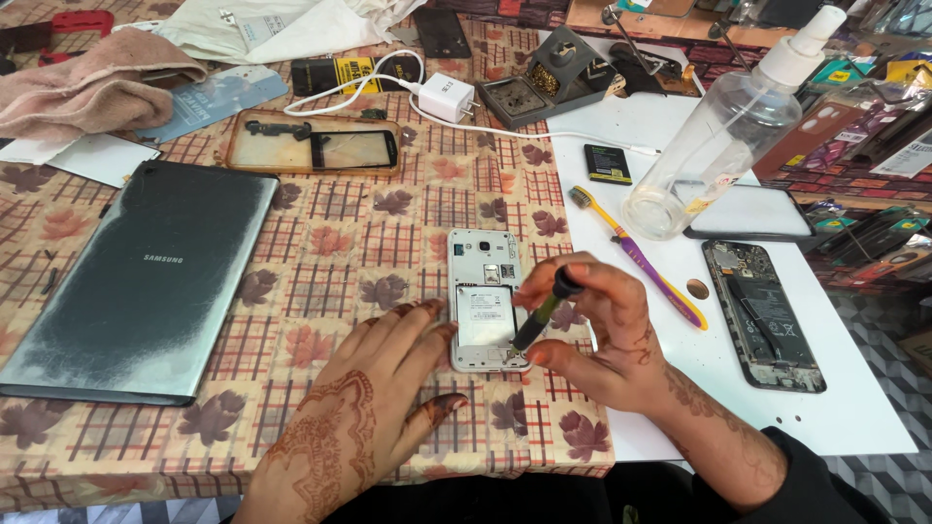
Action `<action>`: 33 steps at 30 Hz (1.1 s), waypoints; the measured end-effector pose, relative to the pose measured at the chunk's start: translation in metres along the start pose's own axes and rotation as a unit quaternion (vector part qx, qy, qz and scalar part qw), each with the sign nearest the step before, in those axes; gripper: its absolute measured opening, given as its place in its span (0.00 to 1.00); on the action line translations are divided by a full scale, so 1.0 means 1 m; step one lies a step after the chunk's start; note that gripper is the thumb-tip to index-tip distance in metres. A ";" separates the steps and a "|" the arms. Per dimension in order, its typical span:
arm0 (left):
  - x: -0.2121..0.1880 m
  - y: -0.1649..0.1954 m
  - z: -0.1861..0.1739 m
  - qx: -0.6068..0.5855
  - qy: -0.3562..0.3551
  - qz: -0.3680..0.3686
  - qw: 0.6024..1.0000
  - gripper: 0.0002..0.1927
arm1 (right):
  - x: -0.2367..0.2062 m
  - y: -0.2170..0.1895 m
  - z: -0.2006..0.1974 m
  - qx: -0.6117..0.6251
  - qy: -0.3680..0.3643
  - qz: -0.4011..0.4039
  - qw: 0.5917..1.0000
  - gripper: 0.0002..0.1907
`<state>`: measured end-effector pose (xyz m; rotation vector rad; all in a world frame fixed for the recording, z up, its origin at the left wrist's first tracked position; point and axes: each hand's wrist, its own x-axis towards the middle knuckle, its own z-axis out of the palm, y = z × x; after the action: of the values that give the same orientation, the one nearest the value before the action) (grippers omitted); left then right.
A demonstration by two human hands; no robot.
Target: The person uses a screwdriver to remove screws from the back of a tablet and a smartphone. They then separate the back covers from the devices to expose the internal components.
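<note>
We work at a tabletop (330,223) covered by a checked cloth printed with leaves; its right part carries a white mat (835,408). Our left hand (359,417) lies flat with fingers spread, fingertips pressing the left edge of the phone (485,296), closed on nothing. The phone lies back-up with its cover off, near the front edge of the tabletop, just left of the mat's edge. Our right hand (602,340) pinches a dark screwdriver (542,312) between thumb and fingers, its tip down on the phone's lower end.

Toward the left edge lies a grey tablet (146,281), face down. Behind it, at the back left corner, a pink towel (92,87) is bunched up. A phone frame (313,143) lies in the middle back, with a white charger (445,97) and its cable beside it. A soldering stand (544,78) sits at the back. On the mat we see a clear spray bottle (723,136), a small black battery (608,163), a yellow and purple toothbrush (641,257), and an opened black phone (762,315) near the right edge. Packets crowd a shelf beyond the right edge.
</note>
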<state>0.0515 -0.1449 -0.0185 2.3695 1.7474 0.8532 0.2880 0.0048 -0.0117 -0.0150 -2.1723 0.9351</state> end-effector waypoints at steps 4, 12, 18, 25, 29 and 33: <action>0.001 0.001 0.000 0.006 -0.019 -0.031 0.999 0.28 | -0.002 -0.001 0.003 0.110 0.008 0.029 0.994 0.45; 0.001 0.000 0.002 0.020 -0.007 -0.021 1.000 0.28 | -0.006 0.001 -0.001 0.050 0.010 0.055 0.997 0.50; 0.001 -0.001 0.003 0.016 -0.022 -0.030 0.999 0.28 | -0.011 0.006 0.001 0.130 0.028 0.084 0.988 0.50; 0.001 -0.001 0.003 0.018 -0.036 -0.037 0.998 0.28 | -0.008 0.004 0.000 0.153 0.042 0.070 0.985 0.50; 0.001 -0.001 0.003 0.020 -0.036 -0.031 0.999 0.29 | -0.006 0.003 0.001 0.140 0.048 0.068 0.987 0.49; 0.001 -0.001 0.003 0.017 -0.033 -0.030 0.999 0.29 | -0.007 0.001 -0.001 0.140 0.034 0.103 0.984 0.47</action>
<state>0.0520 -0.1428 -0.0208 2.3241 1.8115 0.7364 0.2937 0.0038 -0.0164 -0.1354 -1.9852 1.3326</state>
